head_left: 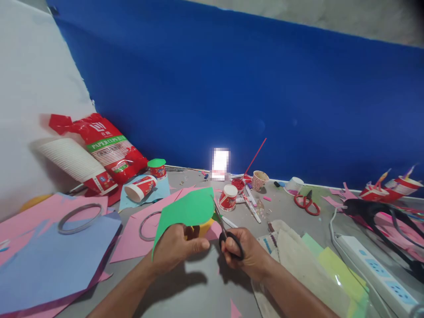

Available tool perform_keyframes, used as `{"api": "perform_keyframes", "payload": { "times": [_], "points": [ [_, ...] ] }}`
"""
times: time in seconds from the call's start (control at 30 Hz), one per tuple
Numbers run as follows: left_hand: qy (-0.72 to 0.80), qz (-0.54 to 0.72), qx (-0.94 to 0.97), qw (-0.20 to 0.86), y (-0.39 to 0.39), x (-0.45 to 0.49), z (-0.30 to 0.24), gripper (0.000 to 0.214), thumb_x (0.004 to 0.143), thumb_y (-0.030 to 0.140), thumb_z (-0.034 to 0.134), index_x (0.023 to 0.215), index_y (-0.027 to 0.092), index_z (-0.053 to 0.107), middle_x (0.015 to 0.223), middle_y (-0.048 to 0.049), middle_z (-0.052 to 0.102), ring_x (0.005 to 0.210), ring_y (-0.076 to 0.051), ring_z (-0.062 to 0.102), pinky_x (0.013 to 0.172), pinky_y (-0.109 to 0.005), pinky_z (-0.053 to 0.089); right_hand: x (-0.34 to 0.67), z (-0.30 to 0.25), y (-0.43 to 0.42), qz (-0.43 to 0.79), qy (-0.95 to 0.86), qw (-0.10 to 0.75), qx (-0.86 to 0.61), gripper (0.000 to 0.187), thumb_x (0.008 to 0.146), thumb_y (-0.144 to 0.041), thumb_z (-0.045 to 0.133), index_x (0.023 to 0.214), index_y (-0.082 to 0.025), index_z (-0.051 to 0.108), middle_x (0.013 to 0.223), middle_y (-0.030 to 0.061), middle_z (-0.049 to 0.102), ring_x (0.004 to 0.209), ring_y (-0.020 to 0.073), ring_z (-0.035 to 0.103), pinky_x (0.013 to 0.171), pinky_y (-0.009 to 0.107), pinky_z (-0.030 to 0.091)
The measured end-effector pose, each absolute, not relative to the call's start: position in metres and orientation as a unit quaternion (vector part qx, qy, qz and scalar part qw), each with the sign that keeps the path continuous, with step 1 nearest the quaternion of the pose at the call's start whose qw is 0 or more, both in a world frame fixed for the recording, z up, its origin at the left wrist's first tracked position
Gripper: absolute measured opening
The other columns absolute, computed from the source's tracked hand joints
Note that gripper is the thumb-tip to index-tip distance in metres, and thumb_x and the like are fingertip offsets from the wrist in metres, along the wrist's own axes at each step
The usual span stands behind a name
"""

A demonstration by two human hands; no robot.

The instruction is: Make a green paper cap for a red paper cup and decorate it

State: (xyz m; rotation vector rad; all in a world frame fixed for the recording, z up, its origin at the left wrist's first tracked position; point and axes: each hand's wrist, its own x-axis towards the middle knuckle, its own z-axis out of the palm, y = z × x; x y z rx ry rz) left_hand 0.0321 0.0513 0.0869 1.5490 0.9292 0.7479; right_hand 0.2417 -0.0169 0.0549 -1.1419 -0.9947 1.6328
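Blue sheeting (pixel 232 88) spans the wall ahead of the hands (pixel 174 247) (pixel 243 249); mottled grey wall (pixel 318 15) shows above it. White wall (pixel 26 79) to their left. Grey surface (pixel 195 302) below, shadowed under them. Bright pixelated patch (pixel 220 163) straight ahead, unreadable.

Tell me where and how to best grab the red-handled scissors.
Probably by the red finger loops, coming from the near side with the right hand once it is free; the dark blades point away, toward the blue backdrop.
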Motion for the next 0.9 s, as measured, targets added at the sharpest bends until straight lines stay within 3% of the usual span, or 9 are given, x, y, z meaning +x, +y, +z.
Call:
{"api": "perform_keyframes", "payload": {
  "times": [0.13,0.27,0.53,0.63,0.9],
  "points": [
    [0.346,0.470,0.528,0.616,0.042,0.039,0.091,0.036,0.074,0.053,0.076,0.068,0.020,0.064,0.067,-0.0024,0.061,0.065,-0.019,0.055,0.061,-0.031,0.049,0.234,0.044,-0.019,0.636,-0.423,0.439,-0.473,0.066,0.053,-0.074,0.088,0.067,-0.016,0.058,0.049,-0.0035,0.056,0.041,0.0044,0.038,0.042,0.019,0.024],
    [0.341,0.546,0.386,0.661,0.041,0.047,0.096,0.028,0.074,0.043,0.081,0.074,0.018,0.069,0.073,-0.0026,0.069,0.067,-0.019,0.063,0.062,-0.032,0.055,0.231,0.038,-0.022,0.628,-0.445,0.430,-0.472,0.069,0.056,-0.079,0.084,0.068,-0.017,0.057,0.050,-0.0034,0.057,0.042,0.0045,0.040,0.043,0.020,0.026],
    [0.378,0.556,0.302,0.676,0.039,0.051,0.093,0.029,0.071,0.043,0.085,0.087,0.019,0.078,0.099,-0.0083,0.082,0.097,-0.030,0.075,0.085,-0.040,0.064,0.229,0.032,-0.024,0.636,-0.447,0.433,-0.457,0.076,0.053,-0.087,0.079,0.071,-0.015,0.060,0.051,-0.0016,0.057,0.043,0.0053,0.043,0.044,0.019,0.026],
    [0.354,0.545,0.298,0.700,0.036,0.053,0.096,0.028,0.069,0.041,0.087,0.086,0.019,0.079,0.100,-0.0079,0.082,0.099,-0.031,0.075,0.091,-0.044,0.063,0.230,0.032,-0.024,0.641,-0.439,0.435,-0.454,0.077,0.051,-0.087,0.080,0.071,-0.015,0.060,0.051,-0.0020,0.057,0.043,0.0049,0.043,0.043,0.019,0.026],
    [0.337,0.530,0.277,0.727,0.035,0.051,0.095,0.029,0.069,0.039,0.090,0.085,0.017,0.080,0.093,-0.0075,0.082,0.094,-0.032,0.076,0.089,-0.049,0.064,0.229,0.042,-0.025,0.650,-0.433,0.427,-0.456,0.077,0.048,-0.088,0.080,0.069,-0.016,0.059,0.050,-0.0033,0.057,0.043,0.0039,0.041,0.044,0.020,0.025]
  ]
}}
